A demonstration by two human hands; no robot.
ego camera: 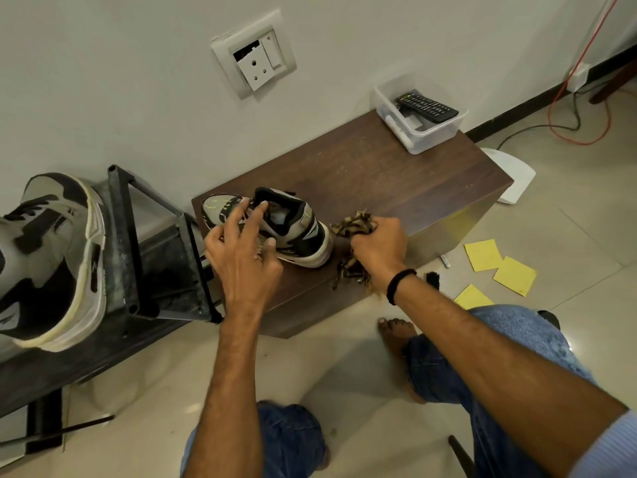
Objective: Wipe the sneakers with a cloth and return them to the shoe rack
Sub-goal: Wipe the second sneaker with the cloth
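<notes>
one sneaker [300, 236] lies under the spread left hand [241, 250]; the right hand [375, 243] clutches the cloth [351, 224].

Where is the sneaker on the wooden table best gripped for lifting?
Probably the padded collar, from above: the sneaker stands upright on its sole, opening up, left hand over its laces; the right hand grips the cloth by the heel.

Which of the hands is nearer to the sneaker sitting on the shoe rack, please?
Left. The left hand rests on the other sneaker on the table, just right of the rack sneaker; the right hand grips the cloth farther right, beyond that shoe's heel.
</notes>
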